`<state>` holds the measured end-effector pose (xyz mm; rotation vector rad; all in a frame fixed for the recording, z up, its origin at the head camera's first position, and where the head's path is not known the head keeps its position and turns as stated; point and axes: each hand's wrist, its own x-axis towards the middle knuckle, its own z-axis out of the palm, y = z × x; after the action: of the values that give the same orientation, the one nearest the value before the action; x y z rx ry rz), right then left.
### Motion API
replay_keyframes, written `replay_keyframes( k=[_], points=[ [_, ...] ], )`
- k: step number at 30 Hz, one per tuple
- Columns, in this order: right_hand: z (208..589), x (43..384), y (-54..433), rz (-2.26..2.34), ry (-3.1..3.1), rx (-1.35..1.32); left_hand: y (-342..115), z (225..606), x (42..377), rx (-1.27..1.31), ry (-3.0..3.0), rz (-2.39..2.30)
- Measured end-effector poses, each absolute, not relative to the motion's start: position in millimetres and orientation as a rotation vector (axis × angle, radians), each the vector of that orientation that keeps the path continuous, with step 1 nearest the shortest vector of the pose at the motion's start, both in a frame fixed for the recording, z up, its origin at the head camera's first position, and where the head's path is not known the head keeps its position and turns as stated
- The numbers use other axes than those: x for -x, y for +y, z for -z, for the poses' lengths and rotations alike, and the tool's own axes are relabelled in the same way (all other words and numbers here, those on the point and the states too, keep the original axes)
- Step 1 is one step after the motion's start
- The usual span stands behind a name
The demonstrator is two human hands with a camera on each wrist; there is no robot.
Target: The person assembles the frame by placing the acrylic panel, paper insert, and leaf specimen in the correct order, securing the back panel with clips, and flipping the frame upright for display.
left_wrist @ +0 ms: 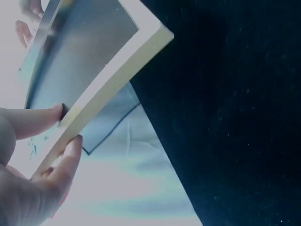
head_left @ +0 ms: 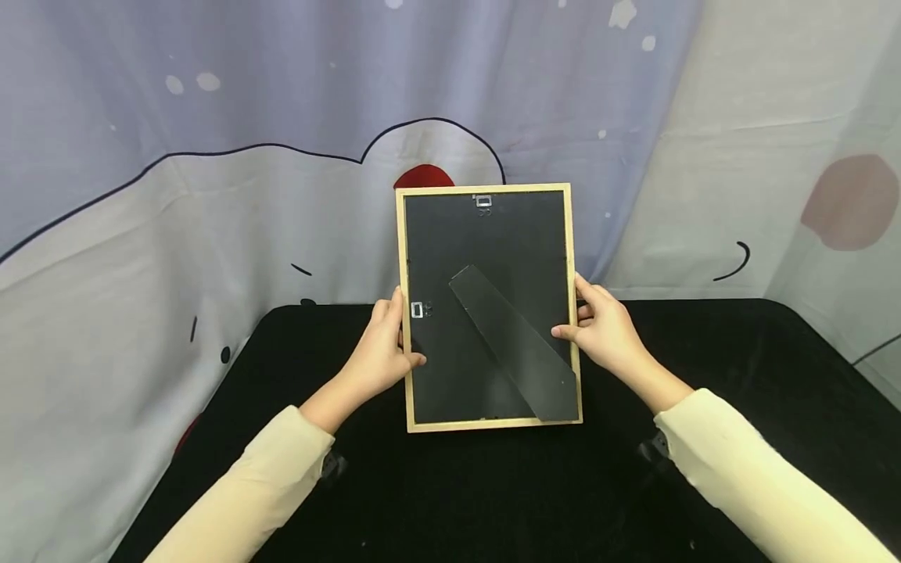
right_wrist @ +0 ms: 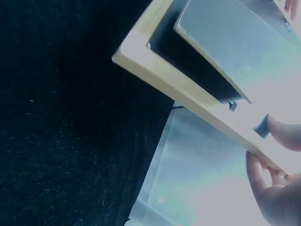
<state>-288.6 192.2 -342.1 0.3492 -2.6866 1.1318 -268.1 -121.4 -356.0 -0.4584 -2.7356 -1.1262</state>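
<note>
A picture frame with a pale wooden edge is held up, its black backing facing me. Two small metal hangers sit on the backing, one at the top and one on the left side. A black easel leg slants across it down to the lower right corner. My left hand grips the left edge, thumb on the backing and fingers behind. On the opposite edge my right hand grips the same way. The right wrist view shows the leg tilted out from the backing. The frame's front is hidden.
A black cloth-covered table lies below the frame. Behind it hangs a curtain in pale blue and white with a cloud outline and red spots. Cream sleeves cover both forearms.
</note>
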Motion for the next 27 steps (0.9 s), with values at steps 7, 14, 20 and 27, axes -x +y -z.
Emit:
replay_keyframes(
  k=[7,14,20,27],
  points=[
    [352.3,313.3,191.7,-1.091,-2.489,-0.436,-119.5,364.8,291.2,0.497,-2.623,1.068],
    [365.6,333.1,186.5,-1.126,-2.306,-0.465,-120.1,375.1,308.0,0.537,-2.494,0.952],
    [375.3,343.8,179.8,-1.157,-2.161,-0.497,-122.8,384.2,319.0,0.575,-2.39,0.84],
    [385.0,354.7,175.7,-1.149,-2.005,-0.524,-121.3,395.1,328.6,0.572,-2.29,0.773]
  ],
)
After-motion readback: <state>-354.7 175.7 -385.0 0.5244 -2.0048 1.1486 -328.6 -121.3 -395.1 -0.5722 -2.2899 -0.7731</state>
